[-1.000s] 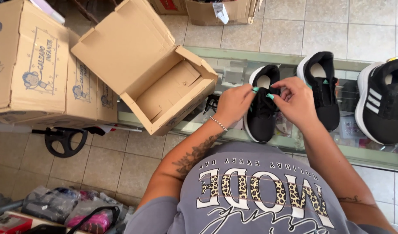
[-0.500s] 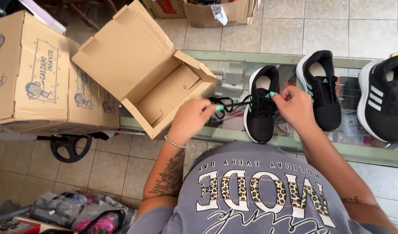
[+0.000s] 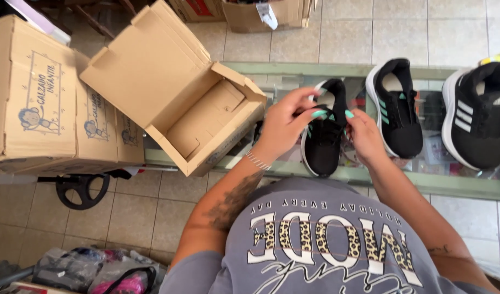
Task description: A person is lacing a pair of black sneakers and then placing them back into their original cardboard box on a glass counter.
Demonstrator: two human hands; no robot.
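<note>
On the glass worktop (image 3: 424, 182), just in front of the person, a small black sneaker (image 3: 322, 136) with a white sole lies with its opening away from them, and both hands are busy at its laces. The left hand (image 3: 285, 122) is curled over the tongue with its fingers pinched together on what looks like a lace, and the right hand (image 3: 364, 136) is closed beside it at the shoe's other side, fingertips meeting at the lacing. Judging by this, the lacing is in progress and not finished. A matching black sneaker (image 3: 398, 106) stands just to the right, apart from the hands, and a larger black shoe with white stripes (image 3: 476, 114) lies beyond it. An open cardboard shoebox (image 3: 173, 92) sits to the left, tilted, with no shoe inside; neither sneaker has been boxed.
</note>
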